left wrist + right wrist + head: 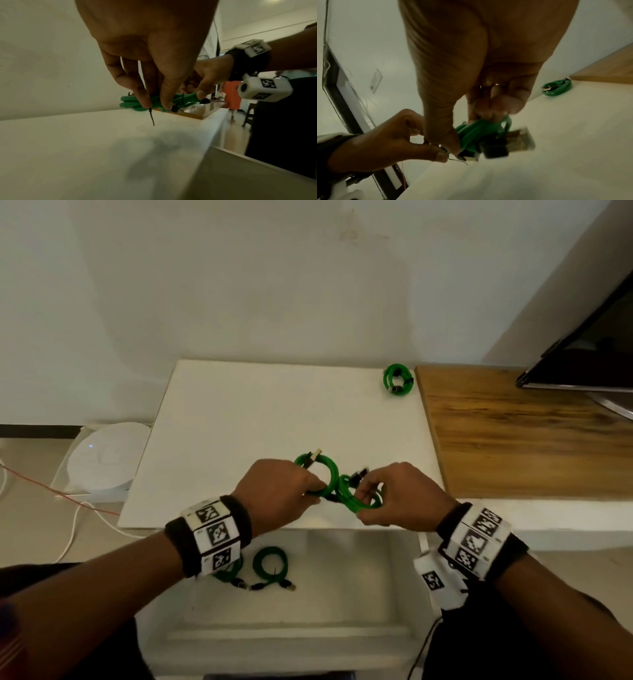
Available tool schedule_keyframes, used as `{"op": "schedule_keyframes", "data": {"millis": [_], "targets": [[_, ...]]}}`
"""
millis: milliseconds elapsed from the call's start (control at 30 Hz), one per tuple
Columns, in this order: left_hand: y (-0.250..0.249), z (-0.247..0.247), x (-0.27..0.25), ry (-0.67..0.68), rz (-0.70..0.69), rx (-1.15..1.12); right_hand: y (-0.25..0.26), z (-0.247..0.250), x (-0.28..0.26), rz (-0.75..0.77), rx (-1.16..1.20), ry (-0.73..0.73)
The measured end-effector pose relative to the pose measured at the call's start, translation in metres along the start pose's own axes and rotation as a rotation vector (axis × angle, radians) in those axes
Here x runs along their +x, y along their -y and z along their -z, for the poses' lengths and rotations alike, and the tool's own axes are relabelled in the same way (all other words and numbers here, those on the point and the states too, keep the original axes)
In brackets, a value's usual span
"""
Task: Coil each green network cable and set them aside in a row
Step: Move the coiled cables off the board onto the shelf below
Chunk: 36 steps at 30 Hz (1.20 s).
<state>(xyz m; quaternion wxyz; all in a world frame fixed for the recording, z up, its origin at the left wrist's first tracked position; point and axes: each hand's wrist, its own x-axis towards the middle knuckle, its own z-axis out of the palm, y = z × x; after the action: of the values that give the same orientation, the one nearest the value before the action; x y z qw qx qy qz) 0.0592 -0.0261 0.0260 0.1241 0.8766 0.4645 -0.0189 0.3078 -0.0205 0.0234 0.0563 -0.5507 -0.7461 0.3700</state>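
A green network cable hangs in loops between both hands above the white board, near its front edge. My left hand pinches one loop of the cable between thumb and fingers, and a thin black tie dangles below them. My right hand grips the other loops of the cable, whose plug sticks out blurred. One coiled green cable lies at the board's far right corner, the same coil showing in the right wrist view.
More green cables lie on the lower white shelf under my left wrist. A wooden panel adjoins the board on the right, with a dark screen above it. A round white device sits at the left with loose wires.
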Motion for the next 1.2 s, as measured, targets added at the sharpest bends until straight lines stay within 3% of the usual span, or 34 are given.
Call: {"op": "schedule_keyframes", "data": {"millis": [200, 300, 433, 767, 933, 1067, 1200], "targets": [[-0.023, -0.056, -0.060, 0.264, -0.298, 0.055, -0.002, -0.038, -0.041, -0.052, -0.129, 0.461], [-0.021, -0.092, -0.061, 0.427, -0.242, 0.022, -0.015, -0.077, -0.030, -0.090, -0.181, 0.623], [-0.012, -0.138, -0.040, 0.529, -0.127, 0.024, -0.038, -0.127, 0.000, -0.143, -0.349, 0.729], [0.014, -0.252, 0.010, 0.644, 0.126, -0.238, -0.096, -0.207, 0.052, -0.288, -0.248, 0.512], [0.003, -0.275, 0.006, 0.719, 0.179, -0.184, -0.103, -0.226, 0.045, -0.368, -0.276, 0.541], [0.000, -0.271, 0.000, 0.747, 0.186, -0.209, -0.105, -0.227, 0.037, -0.321, -0.267, 0.577], [-0.011, -0.221, 0.008, 0.744, 0.138, -0.168, -0.094, -0.209, 0.038, -0.203, -0.324, 0.549]]}}
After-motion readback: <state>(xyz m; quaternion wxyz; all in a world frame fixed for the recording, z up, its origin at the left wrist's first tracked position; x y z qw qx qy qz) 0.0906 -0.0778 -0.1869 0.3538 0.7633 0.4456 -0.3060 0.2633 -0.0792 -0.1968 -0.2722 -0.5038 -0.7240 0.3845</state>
